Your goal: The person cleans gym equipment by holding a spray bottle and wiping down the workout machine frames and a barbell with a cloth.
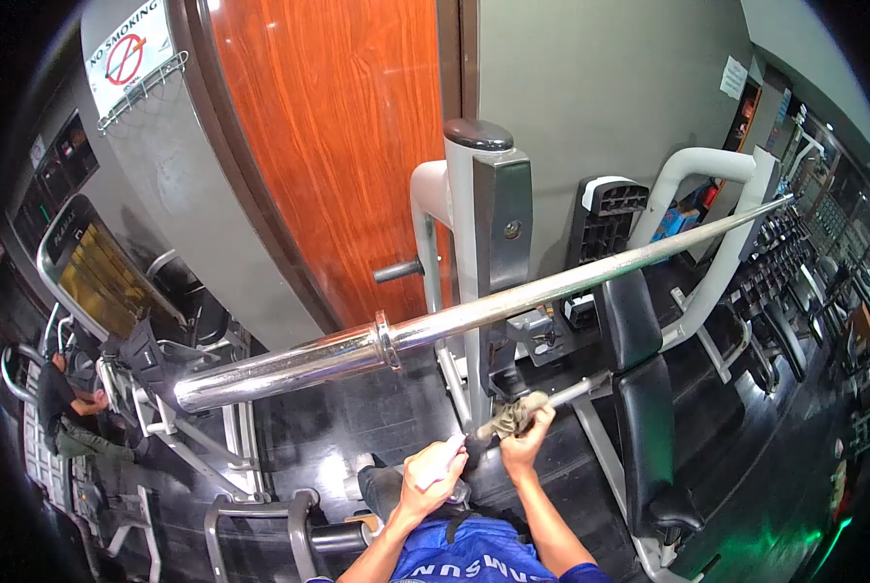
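My left hand is closed around a small white, pinkish object; its kind is not clear from here. In my right hand, a crumpled khaki rag is gripped, bunched against a light metal bar of the bench frame. Across the view, above both hands, runs a shiny steel barbell, its thick sleeve end at the left. A black padded bench stands just right of my right hand.
A grey upright post with a black plate rises ahead, before a wooden door. Racks of dumbbells line the right. Exercise machines and a seated person are at the left. A padded frame stands near the bottom.
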`<control>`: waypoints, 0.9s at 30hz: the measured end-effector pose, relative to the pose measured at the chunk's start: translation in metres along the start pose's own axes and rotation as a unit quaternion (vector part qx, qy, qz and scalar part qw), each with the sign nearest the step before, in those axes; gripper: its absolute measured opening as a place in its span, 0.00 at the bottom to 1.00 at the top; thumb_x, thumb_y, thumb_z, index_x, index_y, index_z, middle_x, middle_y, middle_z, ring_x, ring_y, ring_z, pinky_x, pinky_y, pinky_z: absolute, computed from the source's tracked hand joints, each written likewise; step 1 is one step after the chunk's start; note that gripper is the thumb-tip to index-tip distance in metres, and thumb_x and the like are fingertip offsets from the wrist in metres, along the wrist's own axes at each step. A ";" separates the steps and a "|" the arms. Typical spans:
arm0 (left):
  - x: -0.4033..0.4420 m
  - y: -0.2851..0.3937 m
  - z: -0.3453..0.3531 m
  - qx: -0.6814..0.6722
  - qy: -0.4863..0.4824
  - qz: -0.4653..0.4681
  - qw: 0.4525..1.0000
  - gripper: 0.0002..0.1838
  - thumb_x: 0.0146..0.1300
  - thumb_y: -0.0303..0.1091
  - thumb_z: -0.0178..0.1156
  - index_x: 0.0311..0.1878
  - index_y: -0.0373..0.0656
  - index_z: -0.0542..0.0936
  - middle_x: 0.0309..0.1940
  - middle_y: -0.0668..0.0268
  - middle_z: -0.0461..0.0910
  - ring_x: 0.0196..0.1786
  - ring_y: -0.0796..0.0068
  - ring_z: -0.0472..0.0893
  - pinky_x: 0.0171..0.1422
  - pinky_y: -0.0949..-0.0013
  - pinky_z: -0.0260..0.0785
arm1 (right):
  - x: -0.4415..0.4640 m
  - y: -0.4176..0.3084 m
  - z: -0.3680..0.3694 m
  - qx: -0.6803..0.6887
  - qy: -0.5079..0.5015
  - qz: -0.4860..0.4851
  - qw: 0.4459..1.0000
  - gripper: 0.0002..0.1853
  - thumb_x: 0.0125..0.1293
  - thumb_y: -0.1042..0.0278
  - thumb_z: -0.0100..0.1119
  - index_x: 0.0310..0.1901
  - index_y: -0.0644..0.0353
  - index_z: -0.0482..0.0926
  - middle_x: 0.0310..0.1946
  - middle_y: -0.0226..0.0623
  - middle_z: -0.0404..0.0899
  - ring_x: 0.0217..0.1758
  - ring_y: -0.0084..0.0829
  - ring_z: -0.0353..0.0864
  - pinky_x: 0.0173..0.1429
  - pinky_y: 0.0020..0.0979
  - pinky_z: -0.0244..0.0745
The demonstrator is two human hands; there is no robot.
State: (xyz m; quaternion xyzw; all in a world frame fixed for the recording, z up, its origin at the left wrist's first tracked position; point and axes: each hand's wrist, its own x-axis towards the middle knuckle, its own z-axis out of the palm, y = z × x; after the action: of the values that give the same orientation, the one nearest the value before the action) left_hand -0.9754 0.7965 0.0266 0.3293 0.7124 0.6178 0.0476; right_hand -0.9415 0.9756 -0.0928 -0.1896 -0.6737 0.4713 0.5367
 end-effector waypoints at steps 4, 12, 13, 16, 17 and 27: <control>-0.004 0.001 0.001 0.009 0.006 -0.001 1.000 0.13 0.58 0.22 0.65 0.47 0.34 0.83 0.33 0.59 0.84 0.33 0.71 0.85 0.39 0.71 0.76 | -0.026 0.018 0.007 -0.078 -0.089 0.159 0.980 0.23 0.55 0.83 0.55 0.54 0.65 0.66 0.51 0.47 0.66 0.57 0.42 0.68 0.64 0.36 0.64; -0.011 -0.004 -0.006 0.022 -0.005 -0.032 0.999 0.15 0.61 0.21 0.63 0.52 0.33 0.81 0.35 0.60 0.84 0.36 0.72 0.85 0.40 0.72 0.78 | -0.012 -0.008 0.041 0.009 0.055 0.149 0.987 0.27 0.61 0.79 0.59 0.61 0.65 0.60 0.53 0.42 0.65 0.59 0.38 0.67 0.64 0.36 0.62; -0.011 -0.007 -0.006 0.023 -0.010 -0.018 1.000 0.15 0.61 0.21 0.63 0.52 0.33 0.81 0.35 0.60 0.84 0.36 0.73 0.85 0.39 0.73 0.78 | -0.008 -0.019 0.049 0.041 0.039 0.196 0.979 0.28 0.59 0.80 0.59 0.61 0.67 0.61 0.56 0.45 0.64 0.62 0.42 0.65 0.68 0.38 0.58; -0.010 -0.011 -0.005 0.018 -0.020 0.005 1.000 0.15 0.61 0.21 0.63 0.52 0.33 0.80 0.36 0.60 0.84 0.36 0.74 0.85 0.39 0.74 0.78 | -0.026 0.018 0.048 -0.168 -0.034 0.091 0.981 0.23 0.47 0.82 0.56 0.49 0.70 0.69 0.48 0.51 0.66 0.58 0.54 0.66 0.66 0.44 0.60; -0.010 -0.011 -0.004 0.009 -0.020 0.000 1.000 0.15 0.61 0.21 0.63 0.52 0.33 0.80 0.36 0.60 0.84 0.36 0.74 0.85 0.38 0.74 0.78 | -0.029 0.020 0.044 -0.167 -0.058 0.099 0.979 0.22 0.48 0.81 0.57 0.49 0.69 0.69 0.48 0.51 0.66 0.57 0.54 0.67 0.64 0.44 0.61; -0.008 -0.008 0.001 0.031 -0.013 0.006 0.999 0.14 0.61 0.22 0.63 0.51 0.33 0.81 0.35 0.60 0.84 0.34 0.76 0.84 0.37 0.74 0.77 | -0.014 0.013 0.029 -0.163 -0.084 0.018 0.983 0.22 0.49 0.76 0.63 0.49 0.66 0.74 0.47 0.50 0.66 0.55 0.52 0.68 0.62 0.44 0.63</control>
State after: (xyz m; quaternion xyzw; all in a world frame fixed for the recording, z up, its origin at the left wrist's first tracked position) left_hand -0.9716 0.7931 0.0162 0.3425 0.7285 0.5917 0.0432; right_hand -0.9657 0.9592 -0.1110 -0.2464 -0.7804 0.3789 0.4320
